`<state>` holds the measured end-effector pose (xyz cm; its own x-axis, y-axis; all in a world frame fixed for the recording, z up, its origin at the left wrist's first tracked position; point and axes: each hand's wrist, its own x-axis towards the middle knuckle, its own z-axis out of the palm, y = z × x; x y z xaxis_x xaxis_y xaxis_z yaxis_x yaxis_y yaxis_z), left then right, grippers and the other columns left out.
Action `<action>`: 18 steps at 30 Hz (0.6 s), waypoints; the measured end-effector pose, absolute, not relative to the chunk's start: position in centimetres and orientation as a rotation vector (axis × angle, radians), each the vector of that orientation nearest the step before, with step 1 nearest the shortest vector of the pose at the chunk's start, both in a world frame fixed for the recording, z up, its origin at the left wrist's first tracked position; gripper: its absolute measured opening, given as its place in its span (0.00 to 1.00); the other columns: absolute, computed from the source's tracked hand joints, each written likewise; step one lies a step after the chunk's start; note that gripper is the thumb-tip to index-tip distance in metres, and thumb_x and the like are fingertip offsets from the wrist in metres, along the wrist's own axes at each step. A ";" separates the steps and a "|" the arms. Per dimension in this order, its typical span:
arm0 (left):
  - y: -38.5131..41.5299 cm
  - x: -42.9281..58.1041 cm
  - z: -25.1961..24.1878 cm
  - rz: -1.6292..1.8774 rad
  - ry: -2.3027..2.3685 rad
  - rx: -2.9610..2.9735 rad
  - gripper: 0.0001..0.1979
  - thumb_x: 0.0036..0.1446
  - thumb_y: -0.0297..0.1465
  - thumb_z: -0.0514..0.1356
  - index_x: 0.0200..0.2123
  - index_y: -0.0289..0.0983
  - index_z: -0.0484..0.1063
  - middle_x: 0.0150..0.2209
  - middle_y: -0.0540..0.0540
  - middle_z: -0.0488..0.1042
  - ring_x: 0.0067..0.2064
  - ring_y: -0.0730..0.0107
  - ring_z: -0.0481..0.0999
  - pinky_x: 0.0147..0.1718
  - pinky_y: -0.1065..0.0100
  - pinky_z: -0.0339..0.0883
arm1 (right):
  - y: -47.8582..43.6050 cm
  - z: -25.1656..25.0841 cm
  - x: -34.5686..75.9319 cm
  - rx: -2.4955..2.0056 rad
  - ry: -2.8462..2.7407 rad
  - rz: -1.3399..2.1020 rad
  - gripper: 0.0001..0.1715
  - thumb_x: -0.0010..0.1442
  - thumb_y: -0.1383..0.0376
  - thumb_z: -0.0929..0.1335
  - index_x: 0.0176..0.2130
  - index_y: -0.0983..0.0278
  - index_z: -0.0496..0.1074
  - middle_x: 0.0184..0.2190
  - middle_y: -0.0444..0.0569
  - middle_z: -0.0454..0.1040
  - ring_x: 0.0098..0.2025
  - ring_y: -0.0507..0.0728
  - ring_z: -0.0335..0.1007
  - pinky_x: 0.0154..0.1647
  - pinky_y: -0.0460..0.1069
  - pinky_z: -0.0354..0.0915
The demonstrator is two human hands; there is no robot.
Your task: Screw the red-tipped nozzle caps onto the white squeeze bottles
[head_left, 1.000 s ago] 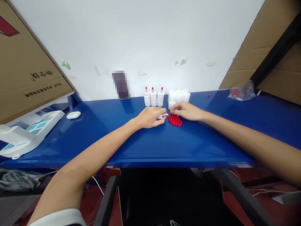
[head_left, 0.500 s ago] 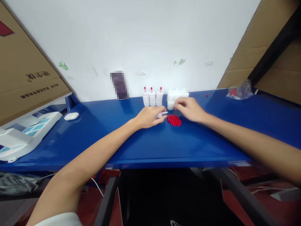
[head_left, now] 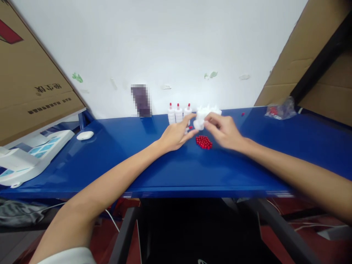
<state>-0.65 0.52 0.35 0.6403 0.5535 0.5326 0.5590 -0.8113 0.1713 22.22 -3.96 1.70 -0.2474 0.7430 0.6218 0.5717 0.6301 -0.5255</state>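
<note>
My left hand (head_left: pixel 178 134) is open, its thumb and fingers spread apart towards the right. In its gap shows a white piece with a red tip (head_left: pixel 190 127), partly hidden by the hand. My right hand (head_left: pixel 223 130) pinches a blurred white squeeze bottle (head_left: pixel 198 124) just off the left fingertips. Behind the hands, several white bottles (head_left: pixel 208 110) without red tips stand close together. Left of them are three white bottles with red tips (head_left: pixel 178 114). A pile of small red caps (head_left: pixel 204 142) lies below the hands on the blue table (head_left: pixel 176 168).
A white device with blue panels (head_left: pixel 41 154) and a white oval case (head_left: pixel 85 135) are on the left. A dark pixelated object (head_left: pixel 141 101) leans at the wall. One loose red cap (head_left: pixel 242 114) and a clear bag with red pieces (head_left: pixel 280 109) lie right.
My left fingers have opened wider, and a red tip now shows between them. The right hand has brought a white bottle slightly left and away from the group. The view has shifted slightly.
</note>
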 end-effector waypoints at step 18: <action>1.4 -0.6 -0.5 -1.167 -0.830 -2.604 0.11 0.71 0.35 0.56 0.47 0.38 0.77 0.40 0.44 0.70 0.42 0.63 0.71 0.45 0.61 0.70 | 1.8 2.7 22.8 -1.435 -1.886 0.137 0.16 0.61 0.60 0.69 0.24 0.60 0.65 0.22 0.47 0.71 0.28 0.57 0.65 0.36 0.54 0.58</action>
